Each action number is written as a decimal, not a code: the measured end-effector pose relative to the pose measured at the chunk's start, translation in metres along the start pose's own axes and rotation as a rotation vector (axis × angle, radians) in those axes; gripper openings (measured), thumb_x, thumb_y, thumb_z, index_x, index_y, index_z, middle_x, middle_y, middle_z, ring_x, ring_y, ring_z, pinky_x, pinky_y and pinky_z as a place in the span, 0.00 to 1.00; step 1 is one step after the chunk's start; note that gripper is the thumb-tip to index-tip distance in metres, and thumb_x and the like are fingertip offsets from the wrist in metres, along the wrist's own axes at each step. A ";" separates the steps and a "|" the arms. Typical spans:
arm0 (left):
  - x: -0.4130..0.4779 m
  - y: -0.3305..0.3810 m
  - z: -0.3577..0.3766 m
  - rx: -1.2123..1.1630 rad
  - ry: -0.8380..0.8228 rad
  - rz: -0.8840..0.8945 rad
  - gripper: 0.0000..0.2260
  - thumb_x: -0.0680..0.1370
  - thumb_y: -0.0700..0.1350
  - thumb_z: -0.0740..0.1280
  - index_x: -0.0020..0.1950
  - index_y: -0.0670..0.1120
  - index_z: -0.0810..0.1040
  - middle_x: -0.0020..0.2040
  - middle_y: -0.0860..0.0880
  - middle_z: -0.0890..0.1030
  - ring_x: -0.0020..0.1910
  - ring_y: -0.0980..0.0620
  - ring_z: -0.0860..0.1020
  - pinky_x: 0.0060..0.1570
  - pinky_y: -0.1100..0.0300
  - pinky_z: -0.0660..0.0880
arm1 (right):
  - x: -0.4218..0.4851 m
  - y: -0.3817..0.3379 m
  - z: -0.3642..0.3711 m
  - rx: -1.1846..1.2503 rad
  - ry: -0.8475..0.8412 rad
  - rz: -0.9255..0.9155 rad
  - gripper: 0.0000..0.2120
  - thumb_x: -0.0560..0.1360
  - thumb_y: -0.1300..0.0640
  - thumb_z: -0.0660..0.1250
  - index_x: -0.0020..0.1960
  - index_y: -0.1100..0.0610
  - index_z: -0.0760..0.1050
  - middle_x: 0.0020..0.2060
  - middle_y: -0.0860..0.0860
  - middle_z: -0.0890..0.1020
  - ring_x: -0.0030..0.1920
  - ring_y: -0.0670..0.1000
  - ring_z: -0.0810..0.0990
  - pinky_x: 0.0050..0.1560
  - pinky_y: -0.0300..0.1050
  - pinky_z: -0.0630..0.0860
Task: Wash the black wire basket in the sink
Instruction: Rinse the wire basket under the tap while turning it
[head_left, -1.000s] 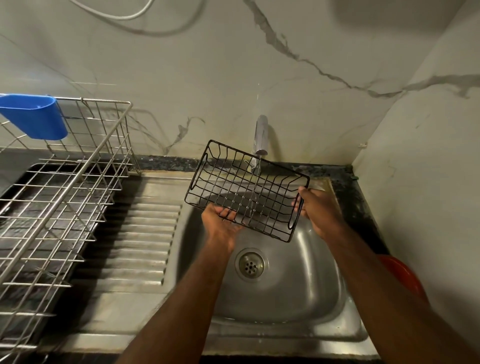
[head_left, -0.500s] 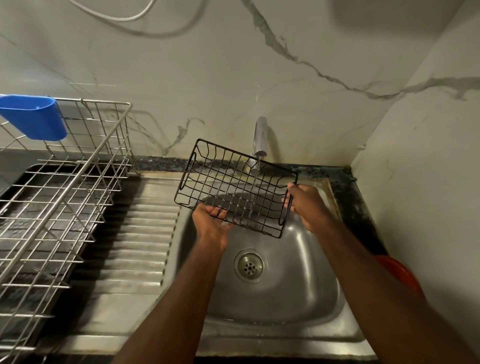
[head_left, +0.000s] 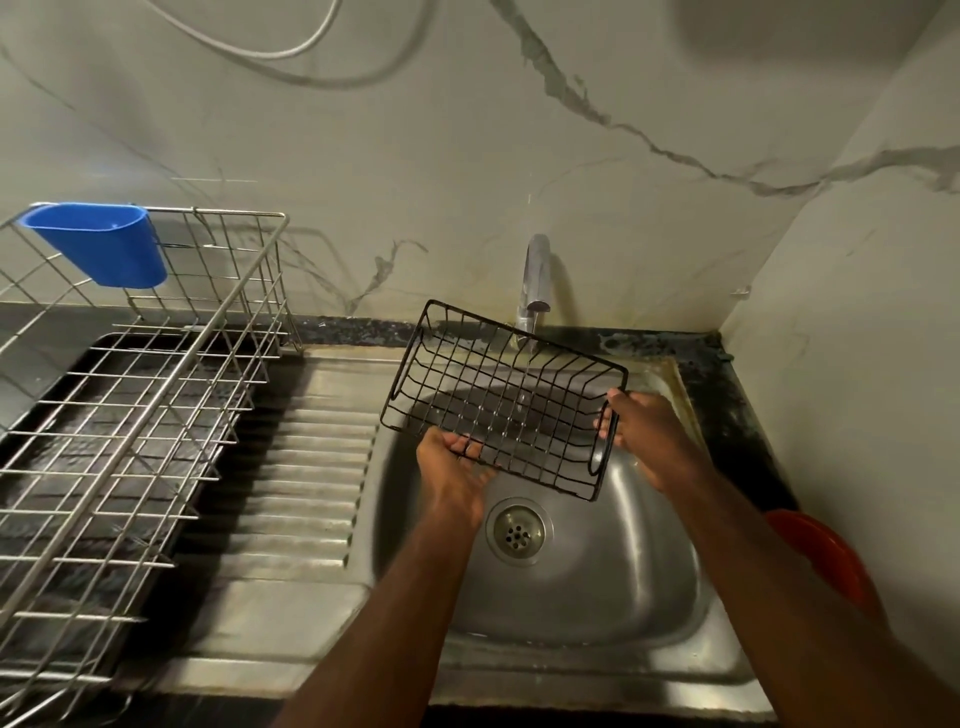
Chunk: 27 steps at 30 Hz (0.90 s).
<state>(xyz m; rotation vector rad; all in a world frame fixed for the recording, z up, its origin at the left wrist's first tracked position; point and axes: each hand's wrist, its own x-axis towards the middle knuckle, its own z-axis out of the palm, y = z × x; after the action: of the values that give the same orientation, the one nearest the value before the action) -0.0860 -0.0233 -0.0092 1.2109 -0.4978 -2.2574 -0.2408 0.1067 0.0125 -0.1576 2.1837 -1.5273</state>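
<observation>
The black wire basket (head_left: 498, 395) is held tilted above the steel sink bowl (head_left: 597, 582), under the tap (head_left: 536, 275). A thin stream of water runs from the tap through the basket's mesh. My left hand (head_left: 452, 467) grips the basket's near long edge, fingers curled up through the wires. My right hand (head_left: 644, 431) grips the basket's right short end, thumb over the top rim. The drain (head_left: 516, 531) lies below the basket.
A steel dish rack (head_left: 130, 415) with a blue plastic cup (head_left: 98, 241) hooked on it stands at the left on a black tray. The ribbed drainboard (head_left: 306, 483) lies between rack and bowl. An orange-red object (head_left: 826, 556) sits at the right by the wall.
Both hands have shifted the basket slightly left and back again under the running water; its tilt is about the same. The grips have not changed.
</observation>
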 end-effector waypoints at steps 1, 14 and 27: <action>0.000 -0.001 0.002 0.012 -0.004 -0.010 0.10 0.76 0.39 0.54 0.36 0.49 0.64 0.33 0.50 0.68 0.36 0.50 0.68 0.66 0.36 0.68 | 0.000 0.001 -0.003 -0.017 0.012 -0.005 0.11 0.81 0.51 0.61 0.43 0.54 0.76 0.42 0.56 0.83 0.50 0.60 0.83 0.59 0.63 0.77; -0.017 -0.011 0.014 0.391 0.023 -0.145 0.24 0.79 0.55 0.61 0.75 0.52 0.66 0.77 0.39 0.62 0.73 0.37 0.65 0.67 0.30 0.65 | -0.093 0.034 0.010 -1.084 -0.306 -0.607 0.18 0.78 0.42 0.63 0.65 0.48 0.74 0.59 0.46 0.81 0.62 0.48 0.77 0.67 0.47 0.68; -0.014 -0.015 0.005 0.710 -0.071 0.033 0.21 0.81 0.62 0.60 0.62 0.45 0.74 0.57 0.40 0.80 0.53 0.44 0.81 0.56 0.45 0.80 | -0.044 0.016 -0.042 -0.295 -0.597 -0.162 0.05 0.78 0.59 0.67 0.48 0.62 0.76 0.35 0.58 0.84 0.33 0.56 0.84 0.36 0.49 0.82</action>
<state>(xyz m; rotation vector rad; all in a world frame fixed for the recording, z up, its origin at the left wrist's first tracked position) -0.0877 -0.0027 -0.0054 1.4177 -1.4173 -2.1588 -0.2179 0.1640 0.0228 -0.7939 1.9137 -1.0388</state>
